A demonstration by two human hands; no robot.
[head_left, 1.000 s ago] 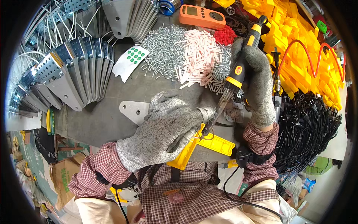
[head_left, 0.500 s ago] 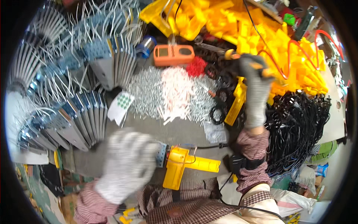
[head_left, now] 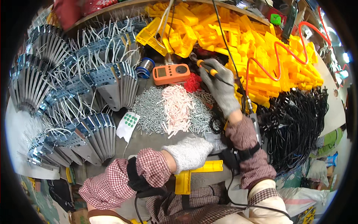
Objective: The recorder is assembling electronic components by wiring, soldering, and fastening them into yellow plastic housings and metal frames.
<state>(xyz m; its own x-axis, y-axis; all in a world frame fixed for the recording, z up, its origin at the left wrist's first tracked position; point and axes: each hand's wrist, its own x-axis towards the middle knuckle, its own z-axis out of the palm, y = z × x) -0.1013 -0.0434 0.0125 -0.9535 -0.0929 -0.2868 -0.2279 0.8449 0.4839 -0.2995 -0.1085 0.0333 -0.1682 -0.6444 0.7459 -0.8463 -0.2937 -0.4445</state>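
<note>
My left hand [head_left: 189,154], in a pale knitted glove, is over a yellow T-shaped plastic casing [head_left: 182,183] at the bench's near edge. Its back faces up and hides part of the casing; its fingertips cannot be made out, nor whether they hold anything. In a grey glove, my right hand [head_left: 220,86] reaches to the far middle. Its fingers are closed round a hand tool with a black-and-orange handle [head_left: 207,67], beside the yellow casings pile. Just left of it are a heap of small red parts [head_left: 192,83] and an orange meter [head_left: 171,74].
Screws [head_left: 149,110] and pale pink sleeves [head_left: 177,108] lie in heaps mid-bench. Metal brackets with white wires [head_left: 115,86] fan out left. Yellow casings [head_left: 276,63] fill the far right, above black cables [head_left: 294,127]. A red coiled hose [head_left: 278,59] and a solder spool [head_left: 145,68] are also there.
My left hand has moved right, over the yellow casing. My right hand has gone left with the black-and-orange-handled tool. The view has also shifted.
</note>
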